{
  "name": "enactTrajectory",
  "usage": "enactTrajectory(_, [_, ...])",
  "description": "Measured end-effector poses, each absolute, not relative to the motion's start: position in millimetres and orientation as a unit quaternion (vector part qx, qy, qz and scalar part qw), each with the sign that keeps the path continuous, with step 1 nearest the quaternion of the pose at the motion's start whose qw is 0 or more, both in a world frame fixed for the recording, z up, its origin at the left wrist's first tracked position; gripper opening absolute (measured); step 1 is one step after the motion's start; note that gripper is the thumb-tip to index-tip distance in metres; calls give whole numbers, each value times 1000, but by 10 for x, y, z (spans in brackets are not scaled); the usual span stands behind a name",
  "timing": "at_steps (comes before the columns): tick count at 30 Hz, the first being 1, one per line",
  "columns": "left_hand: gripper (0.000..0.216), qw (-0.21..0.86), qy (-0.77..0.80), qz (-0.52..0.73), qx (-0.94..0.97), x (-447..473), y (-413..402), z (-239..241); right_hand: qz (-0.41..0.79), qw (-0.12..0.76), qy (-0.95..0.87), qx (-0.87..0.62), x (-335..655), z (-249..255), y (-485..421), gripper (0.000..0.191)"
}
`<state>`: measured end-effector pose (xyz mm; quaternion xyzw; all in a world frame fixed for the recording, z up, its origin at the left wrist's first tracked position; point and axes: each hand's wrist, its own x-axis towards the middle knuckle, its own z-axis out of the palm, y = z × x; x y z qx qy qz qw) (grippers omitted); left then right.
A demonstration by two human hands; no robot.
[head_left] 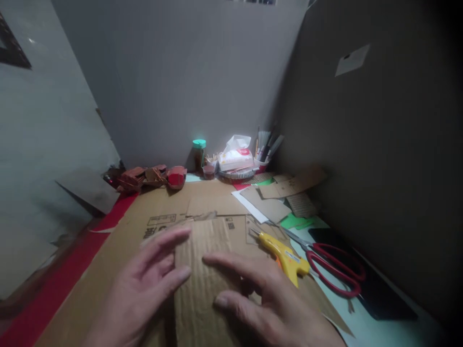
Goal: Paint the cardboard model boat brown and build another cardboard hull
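My left hand (pixel 144 284) and my right hand (pixel 264 303) both lie flat with fingers spread on a corrugated cardboard piece (pixel 202 260). That piece rests on a larger flattened cardboard sheet (pixel 119 250) with printed marks. Neither hand grips anything. A yellow glue gun (pixel 284 255) lies just right of my right hand's fingers, and red-handled scissors (pixel 334 272) lie beyond it.
Cardboard scraps (pixel 278 197) and green paper (pixel 298 221) lie at the right. Against the back wall stand a green-capped jar (pixel 198 154), a tissue pack (pixel 237 154) and a cup of pens (pixel 265 152). Small reddish-brown models (pixel 152 177) sit at the back left. A dark board (pixel 379 144) closes the right side.
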<state>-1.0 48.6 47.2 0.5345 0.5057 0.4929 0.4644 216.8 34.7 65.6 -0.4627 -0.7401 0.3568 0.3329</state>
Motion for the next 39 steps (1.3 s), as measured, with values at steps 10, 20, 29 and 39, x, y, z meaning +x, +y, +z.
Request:
enactTrajectory(10, [33,211,542,350,734,217,374,53,-69,214,-870,-440,2494,54,-13,41])
enactTrajectory(20, [56,-66,369,236,896,225,299,-235,-86,203,-912,-345,2446,-226,101,54])
enactTrajectory(29, [82,-166,320,134,923,119,392,-365,-74,200,-909,-360,2401,-238,305,42])
enactTrajectory(39, [73,-197,302,46,932,219,374,-306,-110,258,-901,-331,2385,-173,347,44])
